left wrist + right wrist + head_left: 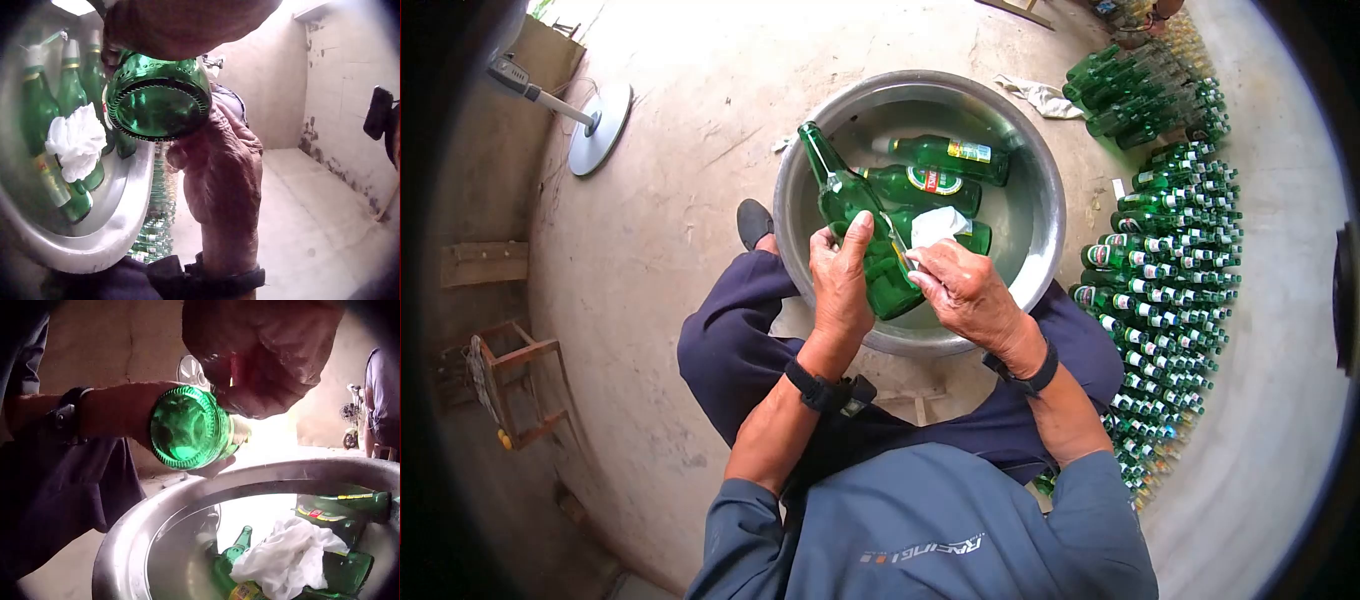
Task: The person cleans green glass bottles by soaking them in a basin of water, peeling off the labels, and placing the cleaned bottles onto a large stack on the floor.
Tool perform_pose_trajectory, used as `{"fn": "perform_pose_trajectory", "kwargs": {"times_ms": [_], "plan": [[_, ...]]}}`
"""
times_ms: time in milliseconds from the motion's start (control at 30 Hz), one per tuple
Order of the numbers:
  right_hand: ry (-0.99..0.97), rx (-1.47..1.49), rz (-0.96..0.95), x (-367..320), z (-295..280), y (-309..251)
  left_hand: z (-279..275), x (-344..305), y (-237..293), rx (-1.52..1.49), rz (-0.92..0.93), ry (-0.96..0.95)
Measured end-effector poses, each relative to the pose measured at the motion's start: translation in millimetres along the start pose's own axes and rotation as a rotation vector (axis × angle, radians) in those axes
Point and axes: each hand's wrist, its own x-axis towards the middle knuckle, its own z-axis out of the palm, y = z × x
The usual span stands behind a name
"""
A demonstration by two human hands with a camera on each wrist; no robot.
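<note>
Tilted over the basin, a green glass bottle (832, 190) has its neck towards the upper left. My left hand (840, 285) grips its body, thumb on top. On the bottle's right side, my right hand (970, 295) pinches the edge of a pale, yellowish label (898, 245) between thumb and fingers. The bottle's ribbed base (159, 109) faces the camera in the left wrist view, with my right hand (225, 162) beside it. In the right wrist view, my left hand (125, 412) is behind the bottle (184, 428), partly hidden.
Several green bottles (955, 155) lie in water in a metal basin (1045, 210) between the knees, a crumpled white cloth (938, 225) on them. Many bottles (1145, 265) stand in rows at the right. A fan base (600, 130) and wooden stool (520, 355) are at the left.
</note>
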Motion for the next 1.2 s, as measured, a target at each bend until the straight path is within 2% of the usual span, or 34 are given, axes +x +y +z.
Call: {"fn": "perform_pose_trajectory", "kwargs": {"times_ms": [200, 267, 467, 767, 867, 933, 1033, 1200], "plan": [[-0.036, -0.049, -0.018, -2, 0, 2, 0, 1, 1, 0.032, 0.020, 0.035], [-0.029, -0.053, -0.006, -2, 1, 2, -1, 1, 3, 0.006, -0.051, 0.015], [-0.036, -0.066, -0.003, -3, 6, 1, 0, 2, -1, -0.004, -0.025, 0.037], [-0.054, -0.112, 0.087, -7, 12, 4, -1, 3, -7, -0.003, -0.052, 0.078], [0.000, -0.078, 0.102, -5, 13, 5, -6, 8, -10, -0.022, -0.078, 0.060], [0.051, 0.012, 0.049, -3, 13, 8, -9, 10, -11, -0.037, -0.097, 0.047], [0.010, 0.019, 0.032, 0, 5, 4, -10, 10, -10, -0.052, -0.120, 0.042], [-0.031, -0.066, -0.008, -1, 9, 7, -12, 12, -16, -0.034, -0.122, 0.047]]}}
